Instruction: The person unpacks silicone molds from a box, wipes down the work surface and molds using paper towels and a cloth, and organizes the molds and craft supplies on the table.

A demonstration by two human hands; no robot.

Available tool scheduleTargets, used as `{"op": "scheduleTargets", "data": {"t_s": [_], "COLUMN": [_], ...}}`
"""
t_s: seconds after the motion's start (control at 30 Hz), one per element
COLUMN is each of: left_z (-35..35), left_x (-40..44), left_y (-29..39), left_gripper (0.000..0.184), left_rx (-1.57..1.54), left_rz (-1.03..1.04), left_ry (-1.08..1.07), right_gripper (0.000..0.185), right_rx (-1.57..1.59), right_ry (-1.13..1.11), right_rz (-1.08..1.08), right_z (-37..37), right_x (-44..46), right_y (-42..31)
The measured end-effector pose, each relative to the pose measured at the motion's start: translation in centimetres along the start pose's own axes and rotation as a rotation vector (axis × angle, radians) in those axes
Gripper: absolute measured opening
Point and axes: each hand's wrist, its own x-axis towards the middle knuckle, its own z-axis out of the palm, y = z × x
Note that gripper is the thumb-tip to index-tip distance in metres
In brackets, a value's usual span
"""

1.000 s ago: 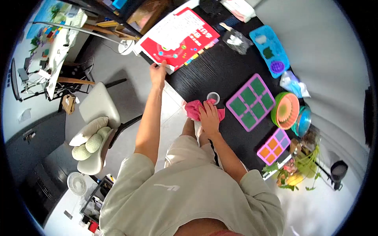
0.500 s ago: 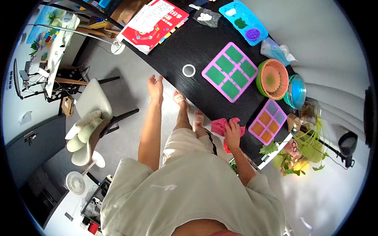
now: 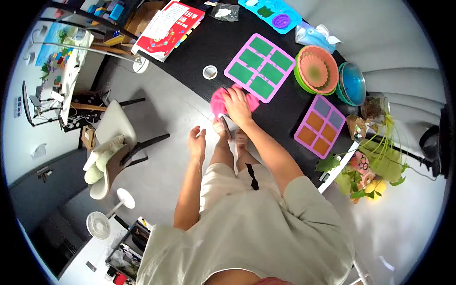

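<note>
My right hand [image 3: 237, 105] presses on a crumpled pink cloth [image 3: 219, 101] at the near edge of the black table [image 3: 194, 54]. Beyond the cloth stands a small round white cup [image 3: 209, 72]. A pink-framed mold with green compartments [image 3: 260, 66] lies just past my right hand. My left hand [image 3: 196, 139] hangs over the floor, off the table edge, with its fingers partly curled and apart and nothing in it. Farther right lies a pink-framed mold with orange and grey compartments [image 3: 319, 126].
A red book [image 3: 178, 28] with papers lies at the table's far left. Along the back are a blue tray [image 3: 273, 14], a plastic packet [image 3: 316, 38], stacked orange and green bowls [image 3: 317, 70] and blue bowls [image 3: 352, 84]. Plants [image 3: 377, 161] stand right; a chair [image 3: 116, 128] is at left.
My right hand has moved with the pink cloth from the table's right end back leftward, close to the white cup. My left hand has come lower and away from the book.
</note>
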Motion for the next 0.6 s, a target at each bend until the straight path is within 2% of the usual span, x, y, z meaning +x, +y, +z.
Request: {"op": "scheduleTargets", "data": {"t_s": [0.1, 0.2, 0.3, 0.4, 0.47, 0.5, 0.6], "left_z": [0.4, 0.2, 0.2, 0.1, 0.3, 0.5, 0.7], "left_x": [-2.1, -4.0, -4.4, -4.0, -3.6, -3.5, -4.1], "left_y": [0.7, 0.9, 0.7, -1.1, -1.9, -2.1, -1.8], "left_gripper": [0.046, 0.045, 0.046, 0.046, 0.045, 0.037, 0.038], "left_rx": [0.018, -0.015, -0.009, -0.012, -0.019, 0.004, -0.012], "left_rz": [-0.032, -0.053, -0.060, -0.054, -0.047, -0.012, 0.016], "left_ry": [-0.037, -0.116, -0.161, -0.216, -0.272, -0.269, -0.304], "right_gripper": [0.029, 0.030, 0.032, 0.033, 0.037, 0.037, 0.039], "right_rx": [0.010, 0.113, 0.180, 0.068, 0.039, -0.001, -0.060], "right_ry": [0.073, 0.071, 0.035, 0.023, 0.057, 0.062, 0.054], "right_rz": [-0.045, -0.019, -0.007, 0.062, 0.155, 0.205, 0.346], "right_z": [0.7, -0.1, -2.1, -4.5, -6.2, -6.6, -9.1], "right_x": [3.5, 3.0, -1.1, -6.9, -10.9, -12.8, -18.1], "right_y": [-0.7, -0.7, 0.3, 1.5, 1.8, 2.2, 2.4]}}
